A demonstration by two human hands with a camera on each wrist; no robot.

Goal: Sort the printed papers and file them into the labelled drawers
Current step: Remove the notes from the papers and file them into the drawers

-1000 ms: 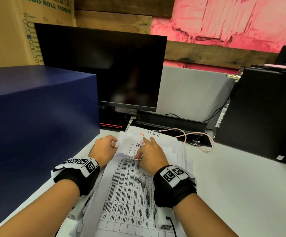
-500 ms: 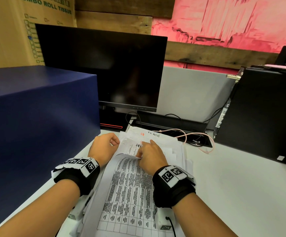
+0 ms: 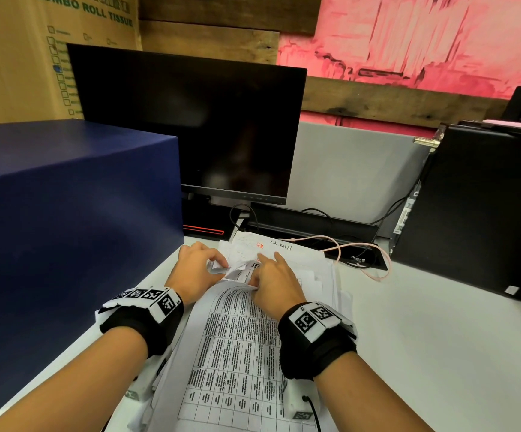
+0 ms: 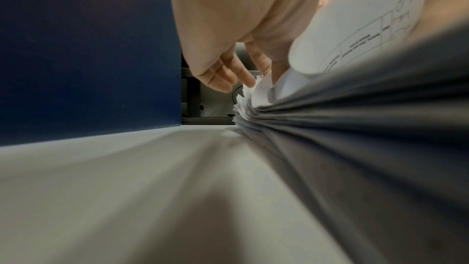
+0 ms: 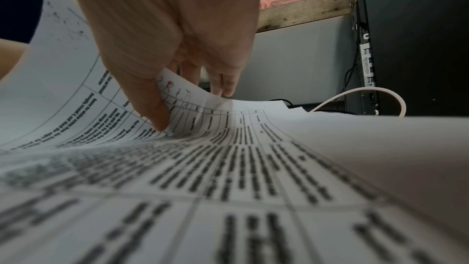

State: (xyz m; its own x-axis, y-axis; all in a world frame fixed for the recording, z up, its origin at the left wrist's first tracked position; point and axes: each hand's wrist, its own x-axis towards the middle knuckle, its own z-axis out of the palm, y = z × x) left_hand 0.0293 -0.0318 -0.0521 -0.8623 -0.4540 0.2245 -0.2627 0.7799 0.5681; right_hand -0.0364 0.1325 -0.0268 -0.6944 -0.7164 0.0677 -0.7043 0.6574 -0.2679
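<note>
A thick stack of printed papers (image 3: 318, 275) lies on the white desk (image 3: 440, 353) in front of me. Its top sheet (image 3: 237, 353) carries a printed table, and its far end curls up off the stack. My left hand (image 3: 215, 263) pinches the raised far-left corner of that sheet; in the left wrist view its fingers (image 4: 228, 75) curl at the stack's corner beside the curled sheet (image 4: 355, 37). My right hand (image 3: 257, 275) pinches the same sheet's far edge, thumb (image 5: 154, 111) on the print and fingers (image 5: 223, 85) behind the paper. No labelled drawer front shows.
A large navy blue box (image 3: 66, 229) stands hard against the stack's left side. A dark monitor (image 3: 190, 126) is behind the papers, a black computer tower (image 3: 477, 213) at the right, and a pink cable (image 3: 362, 254) loops on the desk between them.
Half a second ago the top sheet lay flatter and my left hand rested beside it. Now the left fingers have taken the corner and the sheet's far end is lifted and curled.
</note>
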